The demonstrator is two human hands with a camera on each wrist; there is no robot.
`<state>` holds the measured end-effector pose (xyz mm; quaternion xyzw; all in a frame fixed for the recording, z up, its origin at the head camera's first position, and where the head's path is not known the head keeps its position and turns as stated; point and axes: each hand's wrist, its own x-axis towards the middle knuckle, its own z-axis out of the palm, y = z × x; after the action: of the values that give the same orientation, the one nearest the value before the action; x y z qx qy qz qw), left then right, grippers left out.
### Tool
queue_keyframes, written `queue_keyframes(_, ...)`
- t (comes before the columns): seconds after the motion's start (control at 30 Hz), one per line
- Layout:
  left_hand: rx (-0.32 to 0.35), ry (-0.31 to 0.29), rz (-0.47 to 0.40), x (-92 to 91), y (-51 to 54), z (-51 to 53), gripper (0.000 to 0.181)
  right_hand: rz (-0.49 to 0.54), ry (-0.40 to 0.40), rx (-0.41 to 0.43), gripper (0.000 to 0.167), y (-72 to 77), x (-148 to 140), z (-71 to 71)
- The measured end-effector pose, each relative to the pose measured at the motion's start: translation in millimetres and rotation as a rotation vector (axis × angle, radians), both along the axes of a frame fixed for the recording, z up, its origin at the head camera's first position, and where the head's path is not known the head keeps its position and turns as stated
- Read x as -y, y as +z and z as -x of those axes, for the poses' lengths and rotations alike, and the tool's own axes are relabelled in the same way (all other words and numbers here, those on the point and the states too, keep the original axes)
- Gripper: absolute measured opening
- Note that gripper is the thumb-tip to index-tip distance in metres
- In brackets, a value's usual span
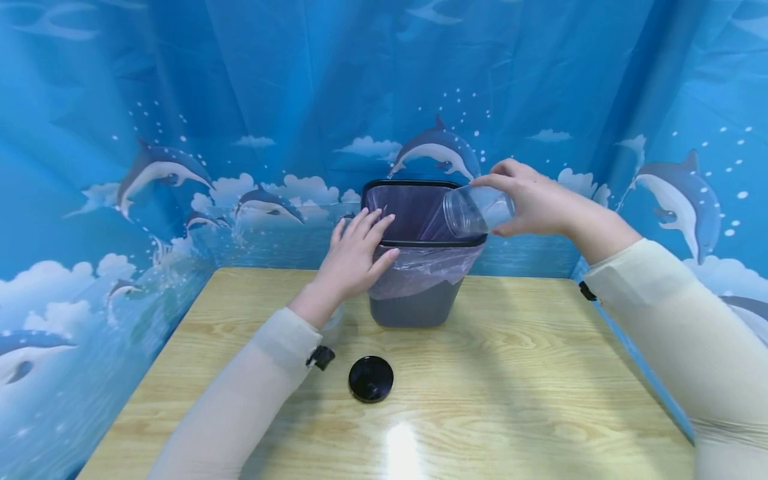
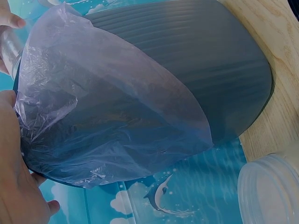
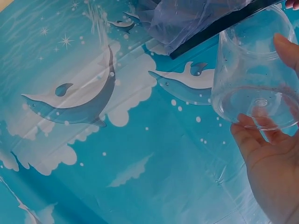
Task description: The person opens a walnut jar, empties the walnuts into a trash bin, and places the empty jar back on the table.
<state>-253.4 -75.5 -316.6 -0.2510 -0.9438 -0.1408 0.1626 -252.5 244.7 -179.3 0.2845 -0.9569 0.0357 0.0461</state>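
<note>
My right hand (image 1: 531, 200) grips a clear plastic jar (image 1: 477, 210), tilted on its side with its mouth over the right rim of a grey trash bin (image 1: 414, 303). In the right wrist view the see-through jar (image 3: 257, 70) has small specks on its wall, and fingers lie along its base. A thin purple-tinted bag (image 2: 93, 93) lines the bin and folds down over its outside. At the bin's left rim is my left hand (image 1: 354, 257), fingers spread and fairly straight, touching the edge. Behind the left wrist, a second clear jar (image 2: 266, 191) stands on the table, partly hidden.
A round black lid (image 1: 371, 379) lies on the wood-grain table (image 1: 510, 387) in front of the bin. Around the table's back and sides hangs a blue curtain (image 1: 360, 80) printed with dolphins and clouds, close behind the bin.
</note>
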Motion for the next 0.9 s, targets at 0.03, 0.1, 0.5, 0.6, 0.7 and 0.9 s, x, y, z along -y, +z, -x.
queue_keyframes(0.03, 0.0, 0.001, 0.0, -0.1, 0.0, 0.0, 0.068, 0.003, 0.005, -0.005, 0.082, 0.0, 0.0, 0.2)
queue_keyframes(0.1, -0.002, 0.002, 0.0, -0.1, -0.2, 0.3, 0.068, 0.014, 0.018, -0.025, 0.082, 0.0, 0.1, -0.2)
queue_keyframes(0.5, -0.004, -0.009, -0.007, 0.3, -0.4, 0.0, 0.069, 0.191, 0.14, -0.244, 0.087, 3.0, 0.7, -0.8)
queue_keyframes(0.6, -0.007, -0.014, -0.007, 0.9, -0.6, 0.1, 0.069, 0.119, 0.091, -0.171, 0.085, 3.4, 0.5, -2.1)
queue_keyframes(0.7, -0.007, -0.013, -0.007, 1.8, -0.1, -0.2, 0.069, -0.003, 0.042, -0.087, 0.083, 3.2, 0.7, -2.9)
queue_keyframes(0.9, 0.006, -0.016, -0.006, 2.8, 0.8, -1.6, 0.07, -0.039, 0.051, -0.059, 0.082, 2.2, 1.0, -3.8)
